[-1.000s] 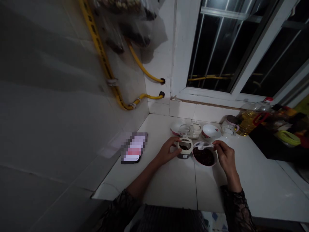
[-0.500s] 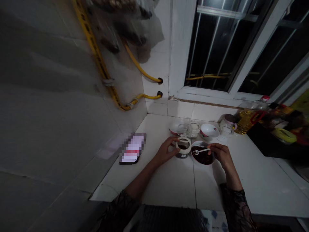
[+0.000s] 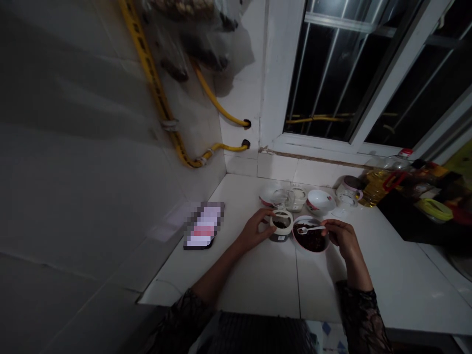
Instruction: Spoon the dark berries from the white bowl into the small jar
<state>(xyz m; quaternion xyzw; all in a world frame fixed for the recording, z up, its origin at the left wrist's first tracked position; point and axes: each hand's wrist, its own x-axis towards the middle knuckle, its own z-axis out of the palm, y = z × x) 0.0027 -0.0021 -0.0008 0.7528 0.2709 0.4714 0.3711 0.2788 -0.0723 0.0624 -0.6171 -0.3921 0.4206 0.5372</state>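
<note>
On the white counter (image 3: 265, 275) my left hand (image 3: 254, 230) is wrapped round a small open jar (image 3: 280, 225) with a white rim and dark contents. Right beside it stands a white bowl (image 3: 310, 236) filled with a dark red mix. My right hand (image 3: 341, 236) pinches the handle of a small white spoon (image 3: 309, 229), whose head lies over the bowl's left side, close to the jar.
Behind stand a clear glass (image 3: 280, 197), more small white bowls (image 3: 320, 200), a cup (image 3: 348, 189) and an oil bottle (image 3: 383, 182) by the window. A phone (image 3: 203, 226) lies at the left near the tiled wall. Yellow hoses (image 3: 162, 98) run down the wall.
The spoon has dropped from above the bowl's far rim to just over the dark mix. My left hand stays on the jar. The view shifted slightly.
</note>
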